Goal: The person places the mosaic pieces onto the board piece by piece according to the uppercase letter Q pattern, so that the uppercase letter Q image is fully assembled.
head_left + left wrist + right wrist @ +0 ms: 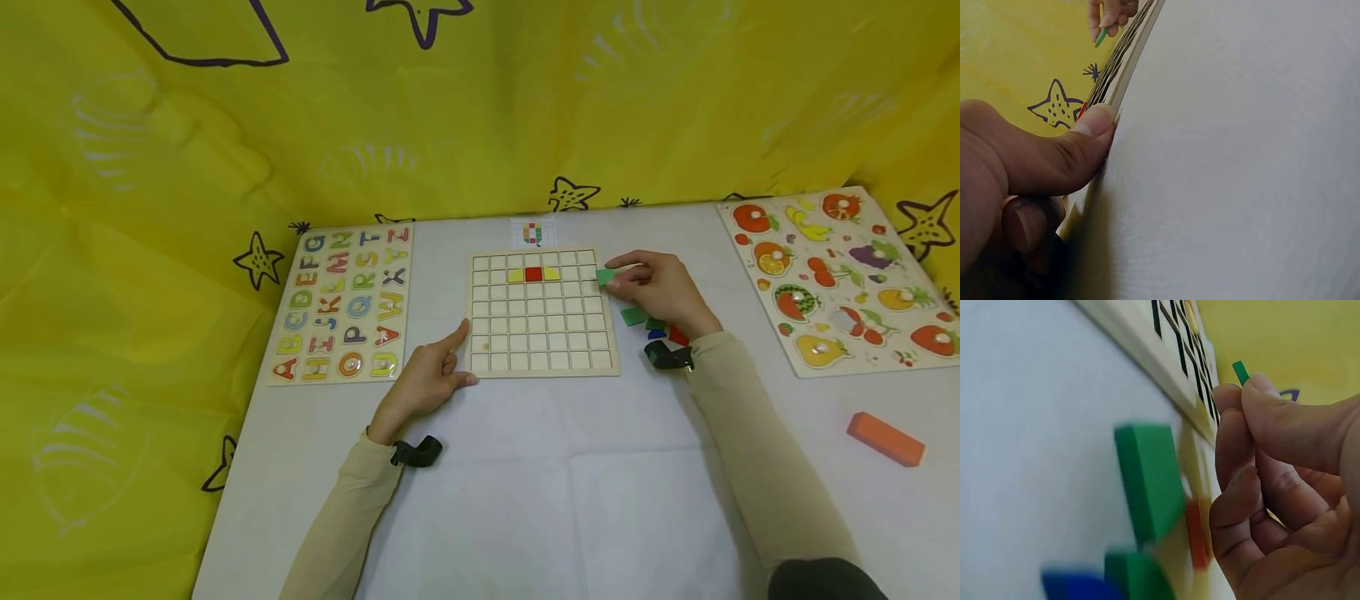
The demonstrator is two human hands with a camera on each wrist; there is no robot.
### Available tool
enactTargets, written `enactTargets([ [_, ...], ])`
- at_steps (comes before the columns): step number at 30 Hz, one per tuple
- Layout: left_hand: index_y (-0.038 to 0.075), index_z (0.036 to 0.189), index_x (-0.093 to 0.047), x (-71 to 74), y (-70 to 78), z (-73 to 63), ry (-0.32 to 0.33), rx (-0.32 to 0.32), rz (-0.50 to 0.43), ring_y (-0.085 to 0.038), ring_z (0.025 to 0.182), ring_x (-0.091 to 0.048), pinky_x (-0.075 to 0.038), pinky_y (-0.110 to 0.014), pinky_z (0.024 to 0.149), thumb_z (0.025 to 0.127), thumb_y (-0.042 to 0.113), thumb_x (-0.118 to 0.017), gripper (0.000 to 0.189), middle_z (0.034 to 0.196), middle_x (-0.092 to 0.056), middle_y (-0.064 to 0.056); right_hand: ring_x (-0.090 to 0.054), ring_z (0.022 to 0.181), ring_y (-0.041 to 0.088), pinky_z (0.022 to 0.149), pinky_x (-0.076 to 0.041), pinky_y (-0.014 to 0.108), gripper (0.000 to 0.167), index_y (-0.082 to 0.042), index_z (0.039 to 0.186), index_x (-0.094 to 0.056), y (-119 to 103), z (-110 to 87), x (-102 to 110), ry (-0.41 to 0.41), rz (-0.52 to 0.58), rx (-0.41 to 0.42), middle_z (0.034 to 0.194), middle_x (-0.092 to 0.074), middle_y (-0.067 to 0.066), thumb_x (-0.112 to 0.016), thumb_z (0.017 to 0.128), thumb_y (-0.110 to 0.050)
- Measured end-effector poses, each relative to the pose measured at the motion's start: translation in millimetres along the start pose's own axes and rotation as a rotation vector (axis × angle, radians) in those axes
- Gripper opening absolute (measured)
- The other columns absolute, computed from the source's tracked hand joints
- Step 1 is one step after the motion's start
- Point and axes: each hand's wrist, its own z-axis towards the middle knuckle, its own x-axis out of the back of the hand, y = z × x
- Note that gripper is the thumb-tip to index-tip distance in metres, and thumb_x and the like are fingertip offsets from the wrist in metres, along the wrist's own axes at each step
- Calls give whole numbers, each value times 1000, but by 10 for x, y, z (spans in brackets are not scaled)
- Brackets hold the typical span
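A wooden grid board lies on the table with a red square tile between two yellow tiles near its top. My right hand pinches a green tile between thumb and fingers, at the board's right edge. In the right wrist view the green tile sticks out past the fingertips. My left hand rests at the board's lower left corner, index finger on the left side and thumb at the bottom edge. The left wrist view shows the thumb against the board's edge.
Loose green tiles, a blue one and red ones lie under my right hand. A small pattern card stands behind the board. An alphabet puzzle is left, a fruit puzzle right, an orange block nearer.
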Motion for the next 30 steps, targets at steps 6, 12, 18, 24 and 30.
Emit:
enactTargets([
  [6,5,165,-33,11,17,8,-7,-10,-7,-8,52,-27,-29,-24,57,93,16,-83,89,60,-35,6,-66,90,20,74,-46,27,36,-7,131,-71,-106,78,-97,-16,-2,64,108,-79,17,-76,100,-26],
  [12,5,165,-33,15,25,12,-3,-11,0,-8,53,-26,-29,-24,58,92,17,-84,90,60,-34,6,-68,89,17,78,-47,22,32,-5,126,-73,-167,143,-204,-10,3,137,105,-78,17,-78,99,-21],
  [18,4,165,-33,8,13,16,0,-12,4,-8,53,-27,-30,-25,58,92,17,-84,90,60,-35,6,-68,94,25,79,-48,17,32,-3,123,-75,-234,183,-300,-29,13,165,108,-75,18,-79,98,-21],
  [24,5,165,-34,4,2,12,1,-5,1,-8,53,-28,-30,-25,58,91,16,-85,90,60,-35,6,-67,90,22,80,-49,21,29,-6,120,-76,-270,224,-380,-50,16,169,106,-74,15,-81,96,-20],
  [30,5,165,-33,7,-4,6,-2,-3,4,-8,53,-28,-30,-24,58,91,16,-85,91,60,-35,6,-64,89,24,83,-48,29,27,-5,118,-76,-306,231,-435,-69,-5,181,103,-72,14,-82,95,-17],
])
